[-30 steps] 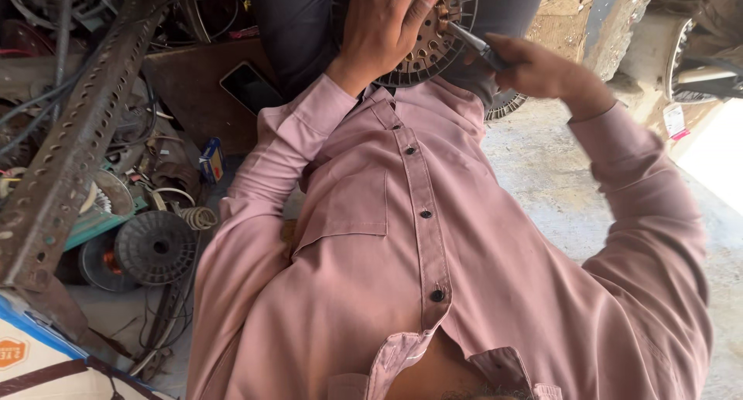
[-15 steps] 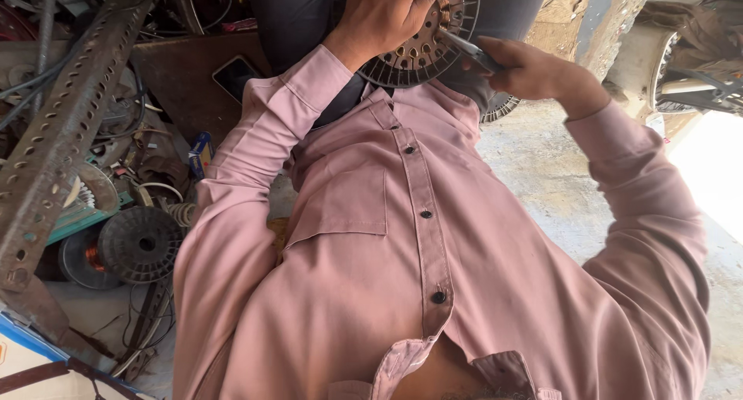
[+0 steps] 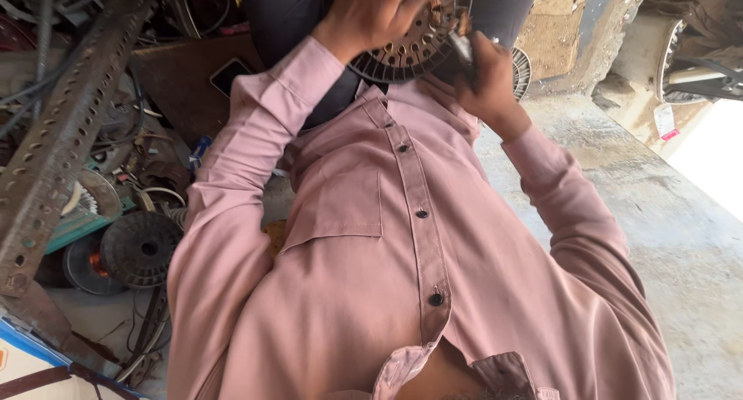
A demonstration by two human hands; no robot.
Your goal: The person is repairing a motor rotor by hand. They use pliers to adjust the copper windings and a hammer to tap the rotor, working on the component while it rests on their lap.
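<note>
— So, where is the round metal disc [image 3: 414, 40] held?

— Up top, under the left hand's [image 3: 379, 9] spread fingers.

— And the right hand [image 3: 480, 87]?

— Its fingers are closed on a thin tool [image 3: 463, 44] beside them. The disc should be kept still and pressed gently.

A perforated steel angle bar [image 3: 58, 137] slants across the left side, rusty and tilted. Below it a dark finned disc [image 3: 141, 247] lies flat on the floor, just beside a second disc with a copper-coloured centre [image 3: 89, 264]. A teal frame [image 3: 77, 226] sits under the bar. Tangled wires [image 3: 147, 334] trail below the discs. A phone [image 3: 226, 76] lies on a brown board [image 3: 174, 79] higher up. To the right stretches a bare concrete floor [image 3: 665, 237], with a white wheel-like part [image 3: 681, 59] near the top right corner.
</note>
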